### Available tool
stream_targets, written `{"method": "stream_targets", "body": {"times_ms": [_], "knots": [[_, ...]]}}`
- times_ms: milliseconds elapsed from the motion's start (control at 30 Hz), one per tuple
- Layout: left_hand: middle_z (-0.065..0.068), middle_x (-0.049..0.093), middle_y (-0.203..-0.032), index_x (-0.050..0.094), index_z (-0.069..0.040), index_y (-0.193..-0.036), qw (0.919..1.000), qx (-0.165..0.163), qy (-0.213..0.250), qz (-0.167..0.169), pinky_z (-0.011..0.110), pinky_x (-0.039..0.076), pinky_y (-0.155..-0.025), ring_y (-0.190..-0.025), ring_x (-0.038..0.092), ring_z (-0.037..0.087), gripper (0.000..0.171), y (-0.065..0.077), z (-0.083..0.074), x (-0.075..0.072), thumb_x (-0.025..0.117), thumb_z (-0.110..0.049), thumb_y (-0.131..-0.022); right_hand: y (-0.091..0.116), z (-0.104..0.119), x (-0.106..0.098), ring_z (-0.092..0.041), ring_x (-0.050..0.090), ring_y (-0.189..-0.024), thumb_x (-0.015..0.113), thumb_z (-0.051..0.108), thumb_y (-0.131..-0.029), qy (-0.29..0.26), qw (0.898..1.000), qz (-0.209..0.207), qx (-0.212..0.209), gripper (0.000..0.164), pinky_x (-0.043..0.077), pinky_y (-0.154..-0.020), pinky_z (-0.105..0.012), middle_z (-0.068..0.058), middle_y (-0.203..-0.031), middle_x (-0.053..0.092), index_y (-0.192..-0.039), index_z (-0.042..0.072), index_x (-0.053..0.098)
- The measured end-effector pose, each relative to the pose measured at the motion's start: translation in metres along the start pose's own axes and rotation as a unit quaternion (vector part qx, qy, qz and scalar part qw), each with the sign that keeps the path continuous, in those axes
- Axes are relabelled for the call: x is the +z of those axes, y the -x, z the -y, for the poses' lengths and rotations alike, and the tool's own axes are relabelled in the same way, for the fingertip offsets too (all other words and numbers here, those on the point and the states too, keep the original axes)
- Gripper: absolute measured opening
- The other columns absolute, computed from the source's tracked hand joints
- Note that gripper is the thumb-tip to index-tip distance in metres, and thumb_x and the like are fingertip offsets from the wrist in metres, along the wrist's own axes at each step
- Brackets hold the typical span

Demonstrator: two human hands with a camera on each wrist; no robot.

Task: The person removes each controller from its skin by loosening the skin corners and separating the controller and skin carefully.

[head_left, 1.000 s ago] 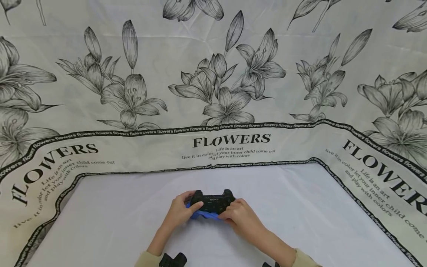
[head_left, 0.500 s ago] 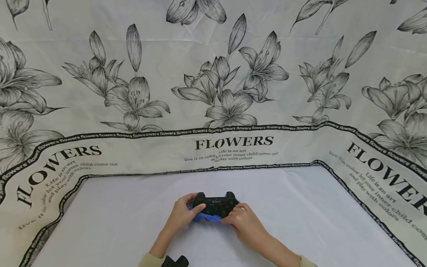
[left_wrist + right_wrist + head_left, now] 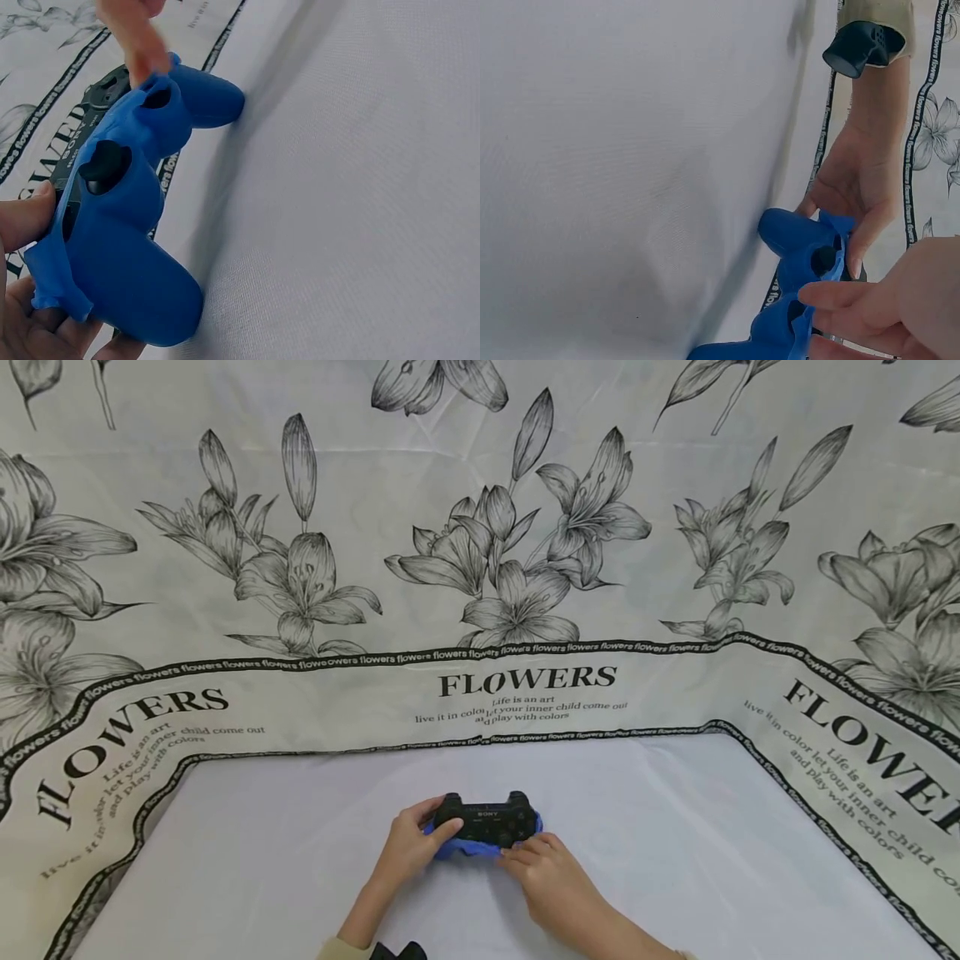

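A black game controller (image 3: 489, 821) marked SONY faces up close over the white table. Its handles and lower part sit in a blue silicone cover (image 3: 127, 255), with the thumbsticks poking through the holes. Along the upper face the cover's edge is folded and loose, leaving black plastic bare. My left hand (image 3: 408, 841) grips the left end, thumb on the face and fingers beneath. At the other end my right hand (image 3: 553, 875) pinches the cover's edge near the right thumbstick. Its fingers blur in the left wrist view.
White cloth (image 3: 262, 852) covers the table. A curtain (image 3: 337, 702) printed with flowers and lettering borders it at the back and both sides. On the left wrist a dark camera (image 3: 859, 49) is strapped by the sleeve.
My right hand has slid down and toward the controller's lower right, uncovering its right end with blue cover around it. My left hand keeps its grip. The head view has shifted slightly.
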State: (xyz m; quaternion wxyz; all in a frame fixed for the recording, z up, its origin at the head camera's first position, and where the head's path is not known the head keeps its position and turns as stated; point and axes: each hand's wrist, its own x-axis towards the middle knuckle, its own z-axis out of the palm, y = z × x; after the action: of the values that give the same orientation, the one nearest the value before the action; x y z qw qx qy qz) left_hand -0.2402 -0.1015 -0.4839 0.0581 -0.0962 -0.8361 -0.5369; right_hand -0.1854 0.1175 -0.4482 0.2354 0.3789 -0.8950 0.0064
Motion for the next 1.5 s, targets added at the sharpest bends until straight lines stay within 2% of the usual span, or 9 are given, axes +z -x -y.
{"method": "stream_targets", "body": {"times_ms": [100, 233, 367, 567, 733, 900, 1033, 1300, 1500], "knots": [[0.026, 0.062, -0.124, 0.057, 0.009, -0.125, 1.0, -0.002, -0.003, -0.004, 0.049, 0.047, -0.099, -0.117, 0.059, 0.039, 0.057, -0.001, 0.001, 0.002, 0.069, -0.032, -0.088, 0.002, 0.001, -0.004, -0.016, 0.064, -0.1, 0.07, 0.001, -0.076, -0.016, 0.999, 0.022, 0.017, 0.022, 0.048, -0.087, -0.035, -0.001, -0.107, 0.073, -0.093, 0.013, 0.076], [0.025, 0.062, -0.123, 0.057, 0.008, -0.125, 0.9999, -0.007, -0.005, -0.008, 0.05, 0.047, -0.099, -0.116, 0.059, 0.038, 0.056, -0.001, 0.002, 0.002, 0.07, -0.032, -0.088, 0.003, -0.001, -0.006, -0.016, 0.065, -0.103, 0.07, 0.002, -0.077, -0.045, 0.999, 0.014, 0.019, 0.021, 0.05, -0.087, -0.036, -0.002, -0.11, 0.073, -0.094, 0.013, 0.077], [0.025, 0.063, -0.123, 0.057, 0.008, -0.125, 0.9999, -0.013, -0.003, -0.01, 0.05, 0.047, -0.099, -0.116, 0.059, 0.038, 0.056, 0.0, 0.001, 0.004, 0.07, -0.031, -0.087, 0.001, -0.005, -0.009, -0.017, 0.068, -0.099, 0.07, 0.0, -0.076, -0.086, 0.996, -0.004, 0.025, 0.019, 0.052, -0.085, -0.037, -0.003, -0.103, 0.074, -0.09, 0.012, 0.077], [0.025, 0.062, -0.123, 0.057, 0.009, -0.126, 0.9997, -0.018, -0.006, -0.014, 0.05, 0.046, -0.099, -0.117, 0.059, 0.038, 0.056, 0.001, 0.002, 0.003, 0.069, -0.03, -0.088, -0.009, -0.01, -0.01, -0.011, 0.067, -0.084, 0.066, -0.004, -0.079, -0.156, 0.985, -0.009, 0.077, 0.02, 0.055, -0.079, -0.032, 0.006, -0.085, 0.074, -0.085, 0.012, 0.075], [0.025, 0.063, -0.123, 0.057, 0.008, -0.126, 0.9997, -0.02, -0.003, -0.014, 0.051, 0.046, -0.1, -0.117, 0.059, 0.039, 0.056, 0.001, 0.002, 0.003, 0.069, -0.031, -0.088, -0.022, -0.008, -0.005, -0.008, 0.065, -0.087, 0.071, 0.0, -0.08, -0.182, 0.977, -0.012, 0.109, 0.019, 0.055, -0.08, -0.031, 0.006, -0.088, 0.073, -0.092, 0.014, 0.074], [0.025, 0.063, -0.122, 0.057, 0.008, -0.125, 0.9997, -0.013, 0.004, -0.022, 0.05, 0.047, -0.099, -0.116, 0.06, 0.038, 0.053, 0.002, 0.002, 0.005, 0.07, -0.028, -0.088, -0.036, -0.006, 0.001, -0.007, 0.058, -0.081, 0.08, 0.012, -0.076, -0.175, 0.979, 0.001, 0.107, 0.013, 0.052, -0.076, -0.026, 0.007, -0.082, 0.07, -0.086, 0.015, 0.072], [0.026, 0.063, -0.121, 0.058, 0.009, -0.124, 0.9996, 0.001, 0.004, -0.029, 0.05, 0.048, -0.097, -0.114, 0.06, 0.039, 0.053, 0.003, 0.001, 0.005, 0.069, -0.028, -0.089, -0.046, -0.003, 0.004, -0.01, 0.056, -0.079, 0.084, 0.016, -0.072, -0.159, 0.982, 0.015, 0.101, 0.019, 0.05, -0.075, -0.029, 0.005, -0.08, 0.067, -0.085, 0.013, 0.07], [0.026, 0.063, -0.121, 0.058, 0.008, -0.124, 0.9993, -0.001, 0.001, -0.039, 0.049, 0.049, -0.095, -0.113, 0.061, 0.038, 0.051, 0.008, 0.0, 0.004, 0.069, -0.027, -0.088, -0.057, 0.006, 0.004, -0.018, 0.063, -0.092, 0.081, 0.013, -0.075, -0.132, 0.984, 0.06, 0.104, 0.017, 0.052, -0.087, -0.038, 0.0, -0.088, 0.068, -0.088, 0.009, 0.071], [0.026, 0.064, -0.121, 0.059, 0.007, -0.124, 0.9994, 0.006, 0.005, -0.035, 0.048, 0.05, -0.095, -0.113, 0.062, 0.038, 0.052, 0.006, 0.002, 0.005, 0.07, -0.028, -0.088, -0.058, 0.009, 0.004, -0.016, 0.062, -0.085, 0.078, 0.009, -0.077, -0.088, 0.99, 0.062, 0.088, 0.011, 0.052, -0.078, -0.032, -0.001, -0.085, 0.071, -0.085, 0.008, 0.072]]}}
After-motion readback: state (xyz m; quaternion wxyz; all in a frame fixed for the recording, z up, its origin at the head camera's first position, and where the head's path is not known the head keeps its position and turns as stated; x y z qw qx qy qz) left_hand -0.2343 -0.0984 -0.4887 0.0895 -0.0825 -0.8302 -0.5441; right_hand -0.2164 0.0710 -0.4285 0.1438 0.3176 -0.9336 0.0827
